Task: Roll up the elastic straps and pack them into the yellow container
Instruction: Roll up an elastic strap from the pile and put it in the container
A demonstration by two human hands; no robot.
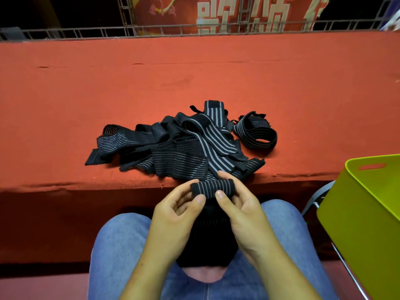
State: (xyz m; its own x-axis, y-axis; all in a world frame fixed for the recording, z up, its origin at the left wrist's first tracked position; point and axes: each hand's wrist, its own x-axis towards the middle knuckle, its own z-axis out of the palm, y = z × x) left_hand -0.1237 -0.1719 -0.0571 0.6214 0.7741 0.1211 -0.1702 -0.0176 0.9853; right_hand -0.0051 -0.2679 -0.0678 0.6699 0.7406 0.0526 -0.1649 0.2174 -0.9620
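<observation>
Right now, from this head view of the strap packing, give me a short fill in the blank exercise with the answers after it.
The left hand and right hand together pinch a partly rolled ___. The pile of loose straps lies on a table covered in ___ cloth. The yellow container sits on the person's ___ side.
Missing words: strap; red; right.
</observation>
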